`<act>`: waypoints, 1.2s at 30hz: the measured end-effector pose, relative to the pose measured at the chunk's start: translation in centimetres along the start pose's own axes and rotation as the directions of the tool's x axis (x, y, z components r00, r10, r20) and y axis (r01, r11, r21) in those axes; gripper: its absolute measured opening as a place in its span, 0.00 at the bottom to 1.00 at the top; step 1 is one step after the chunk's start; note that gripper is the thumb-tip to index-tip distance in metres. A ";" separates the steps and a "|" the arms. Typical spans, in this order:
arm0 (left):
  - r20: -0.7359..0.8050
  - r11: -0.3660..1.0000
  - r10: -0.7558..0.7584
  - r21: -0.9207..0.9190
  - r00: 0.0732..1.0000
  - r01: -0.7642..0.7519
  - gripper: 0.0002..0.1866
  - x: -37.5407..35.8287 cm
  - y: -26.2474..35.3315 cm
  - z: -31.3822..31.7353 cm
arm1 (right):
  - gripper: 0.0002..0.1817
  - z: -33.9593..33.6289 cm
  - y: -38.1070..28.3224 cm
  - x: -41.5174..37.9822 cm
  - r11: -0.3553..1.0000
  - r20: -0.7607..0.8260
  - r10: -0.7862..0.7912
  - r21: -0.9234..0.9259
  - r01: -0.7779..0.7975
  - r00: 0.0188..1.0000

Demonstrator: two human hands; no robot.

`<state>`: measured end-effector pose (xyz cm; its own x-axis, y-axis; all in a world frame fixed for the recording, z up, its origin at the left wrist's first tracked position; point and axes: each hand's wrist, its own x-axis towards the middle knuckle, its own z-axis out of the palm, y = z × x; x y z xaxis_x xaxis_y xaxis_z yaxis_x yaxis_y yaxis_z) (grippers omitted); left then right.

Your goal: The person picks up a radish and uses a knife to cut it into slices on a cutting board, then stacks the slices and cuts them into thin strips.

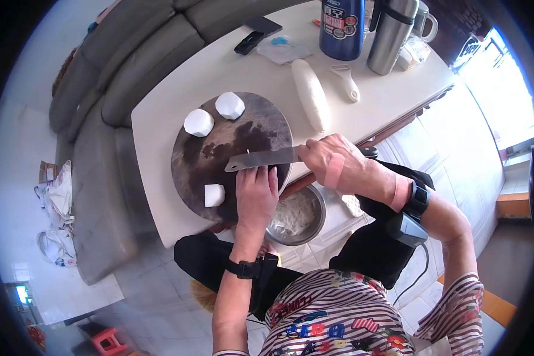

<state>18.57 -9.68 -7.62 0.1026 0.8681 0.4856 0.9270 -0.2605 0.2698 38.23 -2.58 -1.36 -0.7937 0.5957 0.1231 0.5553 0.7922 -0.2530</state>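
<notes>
My right hand (333, 161) grips the handle of a kitchen knife (261, 158), whose broad blade points left across the round wooden chopping board (190, 160). Just below the blade, my left hand (256, 196) presses down on the board with its fingertips close to the edge; whatever lies under the fingers is hidden. A thin white sliver (248, 151) shows beyond the blade. Three peeled white chunks, seemingly radish, sit on the board: one chunk (214, 195) left of my left hand, another (199, 122) and a third (229, 105) at the far side.
Right of the board lie a whole white radish (310, 95) and a peeler (345, 82). A blue container (342, 29), a steel flask (390, 38) and a phone (249, 43) stand or lie farther back. Below the table edge is a metal bowl (321, 222) with white shreds. A grey sofa (154, 50) borders the table.
</notes>
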 end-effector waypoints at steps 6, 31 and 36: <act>-0.009 0.998 0.049 0.042 0.999 -0.048 0.14 -0.3 -0.1 0.1 | 0.01 -0.2 -0.1 0.2 0.998 -0.142 -0.064 -0.010 0.064 0.988; 0.052 0.996 -0.005 0.087 0.999 0.001 0.16 -0.2 1.1 -0.6 | 0.03 -1.0 -0.6 2.5 0.993 -0.008 -0.113 0.045 0.113 0.994; -0.006 0.999 0.014 0.029 1.000 -0.014 0.16 -0.1 0.9 -0.4 | 0.10 -0.9 -0.7 2.3 0.996 0.068 0.023 0.083 -0.029 0.997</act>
<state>19.22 -10.17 -7.05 0.1131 0.8617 0.4947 0.9355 -0.2600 0.2391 36.25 -1.64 -0.04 -0.7959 0.6032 0.0515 0.5552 0.7612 -0.3352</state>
